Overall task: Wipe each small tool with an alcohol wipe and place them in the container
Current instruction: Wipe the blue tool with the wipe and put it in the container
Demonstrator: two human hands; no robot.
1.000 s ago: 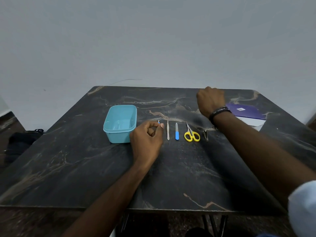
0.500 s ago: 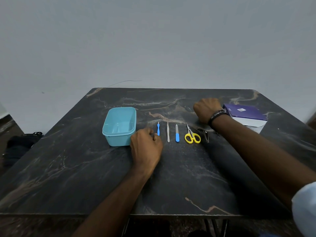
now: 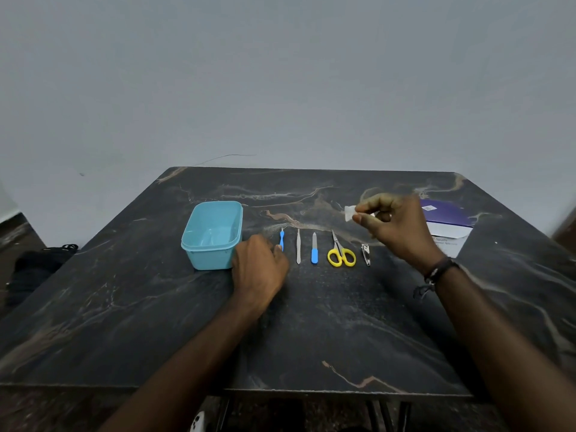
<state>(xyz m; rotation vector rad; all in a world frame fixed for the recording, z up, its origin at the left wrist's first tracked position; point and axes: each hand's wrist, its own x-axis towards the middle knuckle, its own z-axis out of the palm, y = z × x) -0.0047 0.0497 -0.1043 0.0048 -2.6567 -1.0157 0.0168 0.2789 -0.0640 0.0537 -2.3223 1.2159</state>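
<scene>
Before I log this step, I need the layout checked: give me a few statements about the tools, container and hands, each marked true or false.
1. The blue container holds no tools. True.
2. The right hand pinches a small white wipe. True.
3. The yellow-handled scissors lie inside the container. False: they lie on the table, in the row of tools.
4. The nail clipper is the tool nearest the container. False: it is farthest; the thin blue-handled tool is nearest.
5. The left hand rests beside that blue-handled tool. True.

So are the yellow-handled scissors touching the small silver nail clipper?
Apart. The head view shows dark table between the yellow-handled scissors and the small silver nail clipper.
</scene>
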